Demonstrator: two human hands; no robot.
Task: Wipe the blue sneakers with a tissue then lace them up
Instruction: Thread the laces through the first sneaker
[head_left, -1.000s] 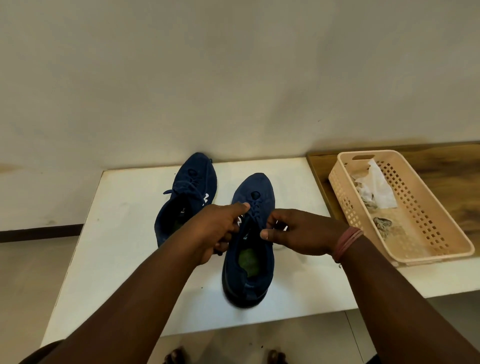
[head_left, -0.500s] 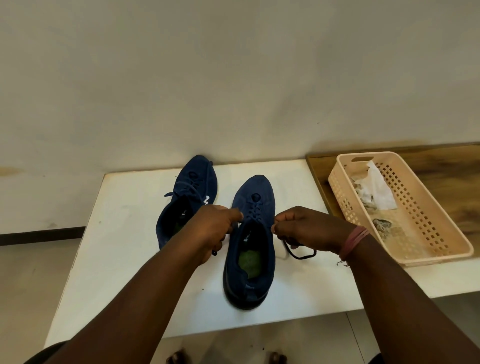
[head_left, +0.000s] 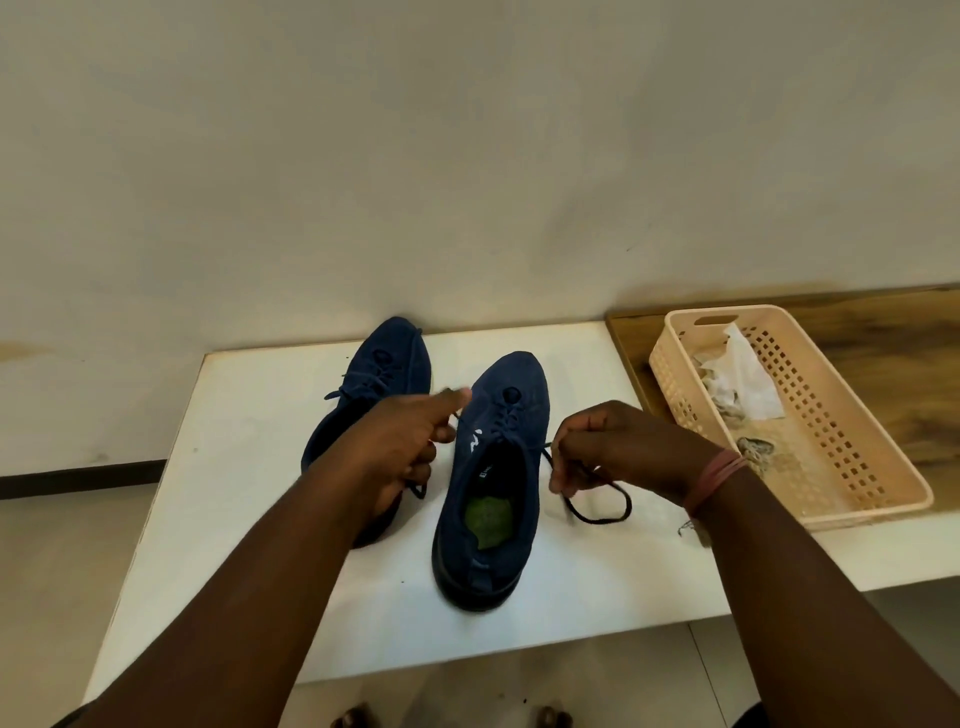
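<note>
A person is standing over a white surface (head_left: 249, 467), the left hand (head_left: 400, 447) and right hand (head_left: 618, 447) each pinching a lace end (head_left: 597, 512) either side of the nearer sneaker (head_left: 493, 493), its toe pointing away; the second sneaker (head_left: 384, 374) is sitting just beyond, left.

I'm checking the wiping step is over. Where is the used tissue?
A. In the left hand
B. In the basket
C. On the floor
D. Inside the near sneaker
B: the crumpled tissue lies in the basket, while both hands pull lace ends on the near sneaker.
</note>
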